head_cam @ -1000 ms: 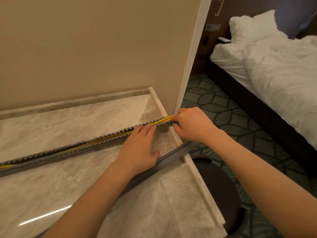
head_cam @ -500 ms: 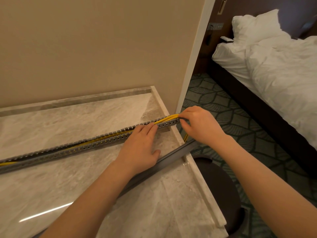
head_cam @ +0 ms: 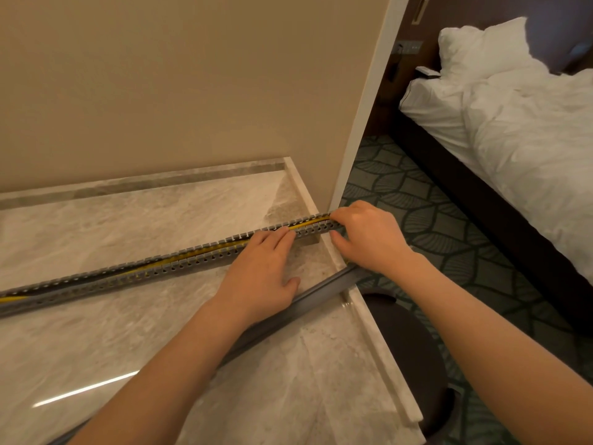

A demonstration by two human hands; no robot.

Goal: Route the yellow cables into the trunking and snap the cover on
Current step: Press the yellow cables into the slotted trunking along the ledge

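1. The grey trunking (head_cam: 179, 260) lies on the marble worktop (head_cam: 96, 332). It runs from the left edge of the frame up to the middle right. Its left end is cut off by the frame edge.
2. The yellow cables (head_cam: 221, 248) lie inside the trunking. They show only in bits between the little grey teeth. A short yellow piece also shows at the far left edge.
3. The left hand (head_cam: 261, 274) is in the middle of the frame. It lies flat and open, with its fingertips on the trunking. It is not closed around anything.
4. The right hand (head_cam: 365, 236) is just to the right of it, at the right end of the trunking. Its fingers curl over that end and hide it. I cannot tell if it pinches the cables or only the trunking.
5. The grey cover (head_cam: 317, 295) lies loose on the worktop, below the trunking. It is not on the trunking. The left hand and arm hide its middle part, and a bit of it shows again at the bottom left.
6. A dark round stool (head_cam: 414, 348) sits at the lower right, partly hidden by the right arm.
7. A white bed (head_cam: 519, 133) fills the upper right and is cut off by the frame edge.
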